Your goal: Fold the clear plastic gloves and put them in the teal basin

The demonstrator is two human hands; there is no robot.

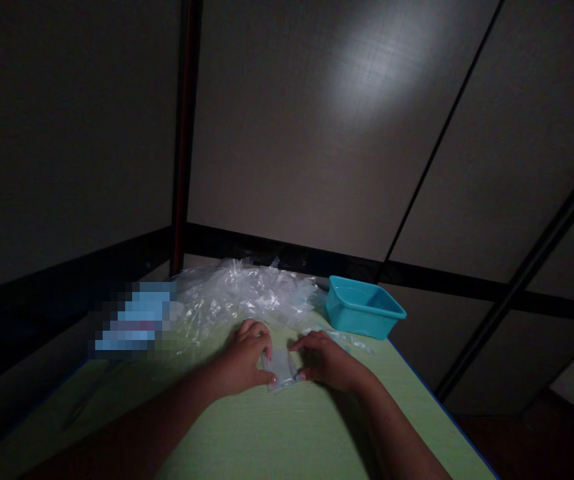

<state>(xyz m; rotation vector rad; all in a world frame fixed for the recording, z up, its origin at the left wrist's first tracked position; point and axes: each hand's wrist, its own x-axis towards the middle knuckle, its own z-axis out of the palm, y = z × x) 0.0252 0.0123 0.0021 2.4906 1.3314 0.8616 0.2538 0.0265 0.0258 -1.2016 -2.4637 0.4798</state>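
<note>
Both the left hand (244,360) and the right hand (324,360) pinched a small clear packet (281,369) on the table (287,433); dim light hid details. It might have slipped toward the plastic heap (237,293) at eleven o'clock.

Both hands are down on the pale green tabletop (287,433), and between them lies a small clear plastic packet (281,368). The left hand (243,360) pinches its left edge, fingers curled over it; the right hand (327,360) grips the right edge. Just behind sits a crumpled heap of transparent plastic wrap (241,293), and to its right a turquoise rectangular plastic tub (364,308) near the table's edge.
</note>
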